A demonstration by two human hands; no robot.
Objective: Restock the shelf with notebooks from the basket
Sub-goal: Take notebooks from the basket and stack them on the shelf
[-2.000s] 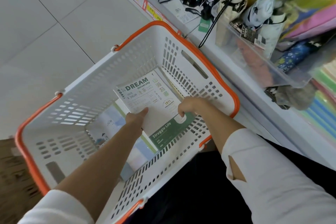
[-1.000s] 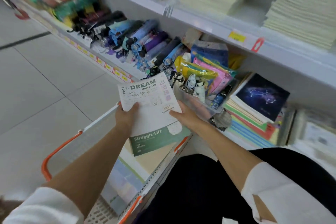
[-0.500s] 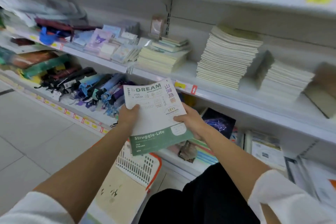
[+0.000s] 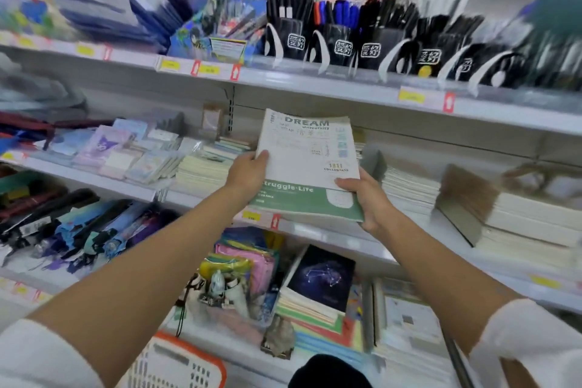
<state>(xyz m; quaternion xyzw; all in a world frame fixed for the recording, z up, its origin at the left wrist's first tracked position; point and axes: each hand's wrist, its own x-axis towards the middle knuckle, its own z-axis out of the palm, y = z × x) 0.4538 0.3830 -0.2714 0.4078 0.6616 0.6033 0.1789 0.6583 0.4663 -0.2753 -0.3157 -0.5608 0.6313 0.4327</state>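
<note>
The left grip point(image 4: 248, 172) held the notebooks point(image 4: 310, 164) by their left edge, thumb on the cover, fingers curled beneath. The right grip point(image 4: 365, 198) clasped the lower right corner, thumb on top. The notebooks, a thin stack, were held tilted in the air before the middle shelf point(image 4: 318, 231), between paper stacks point(image 4: 409, 190). The basket point(image 4: 170, 365) sat below, beside the bottom shelf.

White store shelving point(image 4: 315, 85) stands against a pale wall point(image 4: 441, 139).
</note>
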